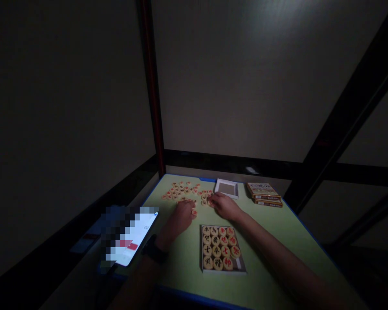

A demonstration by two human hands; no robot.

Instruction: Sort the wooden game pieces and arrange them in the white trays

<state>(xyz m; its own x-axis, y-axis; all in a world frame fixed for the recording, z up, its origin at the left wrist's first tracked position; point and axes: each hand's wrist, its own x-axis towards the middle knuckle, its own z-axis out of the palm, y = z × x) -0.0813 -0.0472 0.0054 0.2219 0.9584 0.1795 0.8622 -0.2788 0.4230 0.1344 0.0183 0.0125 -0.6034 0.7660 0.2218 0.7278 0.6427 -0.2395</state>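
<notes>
My left hand is low over the table, its fingers curled at the near edge of a spread of wooden Chinese chess pieces. One piece with a red character is at its thumb and fingertips. Across from it, my right hand has its fingers bent down around a piece in a small row; the fingertips partly cover it. Closer to me lies an open box tray filled with rows of black and red pieces. A gap shows in its lower right corner.
An upturned white box lid lies at the back of the green table. Two stacked game boxes stand at the back right. A lit phone or tablet is at the left edge. Walls close in behind and left.
</notes>
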